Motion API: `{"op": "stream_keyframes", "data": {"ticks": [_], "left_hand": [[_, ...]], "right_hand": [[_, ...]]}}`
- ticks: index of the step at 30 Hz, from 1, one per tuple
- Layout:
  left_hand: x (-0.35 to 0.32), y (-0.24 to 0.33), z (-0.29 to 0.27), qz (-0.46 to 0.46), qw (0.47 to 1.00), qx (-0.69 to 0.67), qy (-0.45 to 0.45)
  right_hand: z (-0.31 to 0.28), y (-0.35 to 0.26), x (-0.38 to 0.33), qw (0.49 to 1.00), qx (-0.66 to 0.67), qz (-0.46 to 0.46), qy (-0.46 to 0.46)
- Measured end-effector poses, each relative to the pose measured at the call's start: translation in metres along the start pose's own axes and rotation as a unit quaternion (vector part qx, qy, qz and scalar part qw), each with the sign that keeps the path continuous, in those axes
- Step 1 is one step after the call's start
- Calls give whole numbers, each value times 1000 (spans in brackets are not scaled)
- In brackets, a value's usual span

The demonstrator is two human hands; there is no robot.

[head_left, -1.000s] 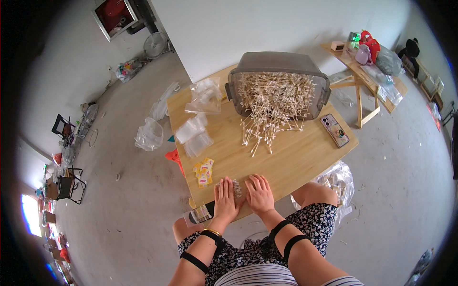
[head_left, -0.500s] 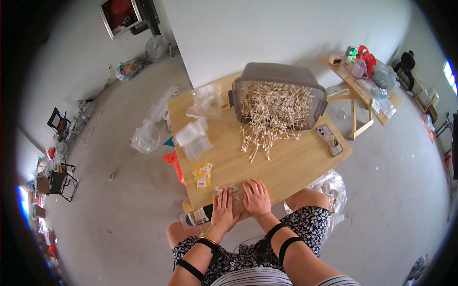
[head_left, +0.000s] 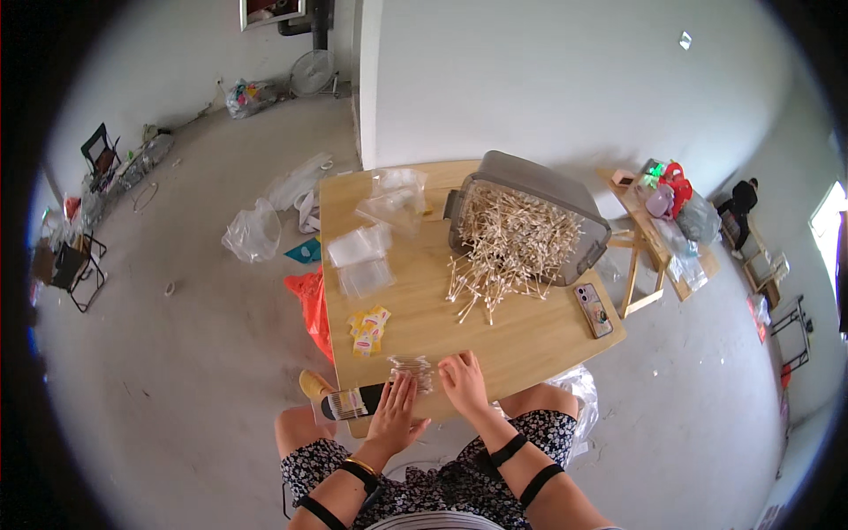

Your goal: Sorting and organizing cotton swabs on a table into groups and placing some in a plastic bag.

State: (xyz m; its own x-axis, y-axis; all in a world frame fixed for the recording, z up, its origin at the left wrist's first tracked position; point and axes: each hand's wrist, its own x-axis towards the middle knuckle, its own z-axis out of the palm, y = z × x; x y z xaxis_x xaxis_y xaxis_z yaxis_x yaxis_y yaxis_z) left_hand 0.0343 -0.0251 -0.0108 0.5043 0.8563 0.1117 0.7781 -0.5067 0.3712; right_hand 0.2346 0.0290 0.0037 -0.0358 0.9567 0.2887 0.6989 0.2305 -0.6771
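Swabs point(head_left: 417, 366) lie bunched on the counter point(head_left: 411, 305), on the bin's point(head_left: 543, 179) near side; left grip point(head_left: 397, 415) flat against them, released; right grip point(head_left: 465, 385) curled beside, hold I can't tell; evening up seems in hand, next calling for light gathering

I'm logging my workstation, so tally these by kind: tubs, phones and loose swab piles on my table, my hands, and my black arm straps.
Grey tub: 1
Phone: 1
Large swab pile and small swab pile: 2
Left hand and right hand: 2
Black arm straps: 4
Total: 10
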Motion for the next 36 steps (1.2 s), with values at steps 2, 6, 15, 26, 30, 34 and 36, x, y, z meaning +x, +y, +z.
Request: {"op": "stream_keyframes", "data": {"ticks": [2,6,15,26,30,34,36], "left_hand": [[-7,1,0,8,1000,-24,17],[-16,2,-3,-38,999,-10,29],[-15,-3,-4,-68,997,9,35],[-21,-7,7,-65,996,65,-2],[-20,-5,9,-57,996,73,-8],[-17,-2,3,-58,995,77,-15],[-15,1,0,-60,994,86,-21]], "right_hand": [[7,-10,12,999,-19,-27,-39],[23,-23,27,988,-66,-63,-123],[43,-28,37,966,-169,-70,-181],[44,-35,33,953,-211,-108,-188],[45,-34,37,941,-271,-139,-145],[44,-32,44,931,-263,-185,-175],[45,-29,47,937,-239,-211,-143]]}}
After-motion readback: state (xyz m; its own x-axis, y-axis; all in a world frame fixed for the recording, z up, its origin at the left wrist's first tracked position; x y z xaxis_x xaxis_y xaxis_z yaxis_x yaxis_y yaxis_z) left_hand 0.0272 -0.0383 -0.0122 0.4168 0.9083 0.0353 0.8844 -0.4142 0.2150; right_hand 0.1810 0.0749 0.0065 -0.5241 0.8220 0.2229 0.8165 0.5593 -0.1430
